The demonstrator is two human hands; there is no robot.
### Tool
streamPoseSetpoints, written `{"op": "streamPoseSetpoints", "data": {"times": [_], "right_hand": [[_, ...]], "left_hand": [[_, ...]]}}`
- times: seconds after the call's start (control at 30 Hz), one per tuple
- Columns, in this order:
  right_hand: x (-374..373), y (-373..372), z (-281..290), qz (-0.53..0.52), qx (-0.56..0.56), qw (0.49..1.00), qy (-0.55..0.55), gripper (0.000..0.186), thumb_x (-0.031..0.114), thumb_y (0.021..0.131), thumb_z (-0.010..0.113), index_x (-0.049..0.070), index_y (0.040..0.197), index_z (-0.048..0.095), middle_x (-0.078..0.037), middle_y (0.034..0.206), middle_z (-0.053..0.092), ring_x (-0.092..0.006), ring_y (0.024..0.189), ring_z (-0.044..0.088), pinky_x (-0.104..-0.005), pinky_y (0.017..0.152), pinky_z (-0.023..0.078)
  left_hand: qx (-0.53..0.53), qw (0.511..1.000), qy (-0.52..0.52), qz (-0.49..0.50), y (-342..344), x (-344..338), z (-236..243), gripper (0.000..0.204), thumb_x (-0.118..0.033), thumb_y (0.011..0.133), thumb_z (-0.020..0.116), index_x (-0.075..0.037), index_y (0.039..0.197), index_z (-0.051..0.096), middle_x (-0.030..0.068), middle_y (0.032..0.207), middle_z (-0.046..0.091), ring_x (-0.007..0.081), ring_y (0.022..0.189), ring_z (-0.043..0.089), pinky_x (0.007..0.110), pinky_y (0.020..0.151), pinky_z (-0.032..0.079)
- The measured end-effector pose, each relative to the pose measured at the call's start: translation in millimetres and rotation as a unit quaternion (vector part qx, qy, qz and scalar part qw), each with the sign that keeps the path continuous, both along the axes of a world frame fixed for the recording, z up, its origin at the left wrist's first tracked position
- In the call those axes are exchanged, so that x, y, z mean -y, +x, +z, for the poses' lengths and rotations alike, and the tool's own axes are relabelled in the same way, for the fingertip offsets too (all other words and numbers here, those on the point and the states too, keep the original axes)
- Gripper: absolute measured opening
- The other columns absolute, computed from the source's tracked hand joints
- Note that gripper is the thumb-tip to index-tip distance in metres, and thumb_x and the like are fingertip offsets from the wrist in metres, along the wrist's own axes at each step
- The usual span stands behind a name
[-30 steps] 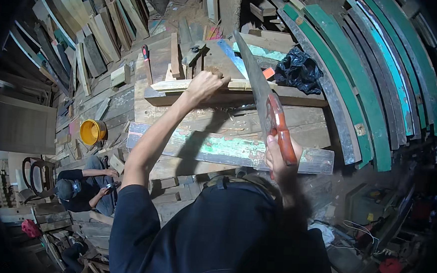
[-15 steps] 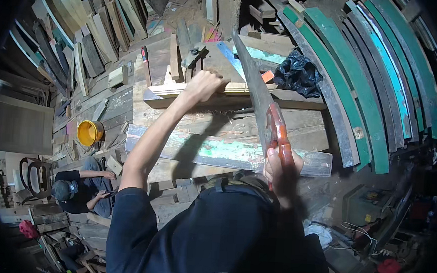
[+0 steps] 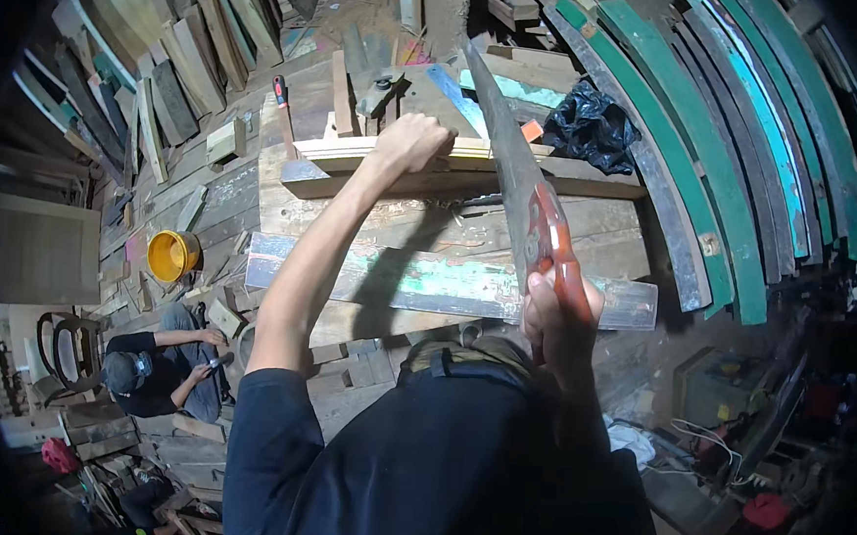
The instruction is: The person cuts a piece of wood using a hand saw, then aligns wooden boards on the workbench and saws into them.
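Observation:
My right hand [image 3: 558, 310] is wrapped round the red-brown wooden handle of a handsaw [image 3: 503, 140]. The saw's long grey blade points away from me and crosses the right part of some pale wood strips [image 3: 347, 148]. Closed over these strips, left of the blade, is my left hand [image 3: 414, 143]; its fingertips are partly hidden. The strips lie along a thicker dark-sided beam [image 3: 591, 183] on the workbench [image 3: 588, 233]. Nearer to me, a worn plank with flaking green paint [image 3: 438, 276] lies across the bench, beneath my left forearm and the saw handle.
A red-and-black-handled tool [image 3: 279, 92], a dark tool [image 3: 380, 93] and a black plastic bag [image 3: 594, 131] lie beyond the beam. Long green boards [image 3: 678, 116] stand at the right. A yellow bucket [image 3: 172, 255] and a seated person [image 3: 162, 374] are at the left.
The saw has slid slightly forward, away from me. My left hand stays closed on the strips. The whole view has shifted a little, and the seated person's hands have moved slightly.

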State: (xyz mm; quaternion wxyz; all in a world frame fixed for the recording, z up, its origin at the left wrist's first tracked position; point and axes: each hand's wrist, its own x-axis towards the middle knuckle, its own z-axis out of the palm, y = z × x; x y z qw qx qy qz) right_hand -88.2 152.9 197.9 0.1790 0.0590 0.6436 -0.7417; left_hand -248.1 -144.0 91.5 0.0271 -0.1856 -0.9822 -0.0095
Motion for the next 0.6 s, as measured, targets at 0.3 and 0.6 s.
{"op": "streamPoseSetpoints", "data": {"times": [0.3, 0.6], "right_hand": [[23.1, -72.0, 7.0, 0.053, -0.064, 0.993, -0.082, 0.007, 0.011, 0.101, 0.063, 0.01, 0.096, 0.058, 0.007, 0.055, 0.038, -0.0038, 0.039, 0.035, -0.0231, 0.037, 0.027], [13.8, -32.6, 36.9, 0.06, -0.026, 0.993, -0.102, 0.011, 0.016, 0.102, 0.065, 0.011, 0.101, 0.056, 0.007, 0.057, 0.037, -0.0054, 0.041, 0.035, -0.0234, 0.04, 0.03]], "left_hand": [[0.008, 1.0, -0.024, 0.006, 2.3, -2.7, 0.1, 0.016, 0.003, 0.078, 0.06, 0.003, 0.09, 0.071, 0.0239, 0.091, 0.072, 0.041, 0.092, 0.072, 0.047, 0.079, 0.059], [-0.039, 0.999, 0.038, -0.004, -20.1, 9.8, -8.7, 0.013, -0.007, 0.081, 0.063, -0.002, 0.089, 0.073, 0.0229, 0.091, 0.074, 0.0381, 0.089, 0.074, 0.047, 0.079, 0.06]]}}
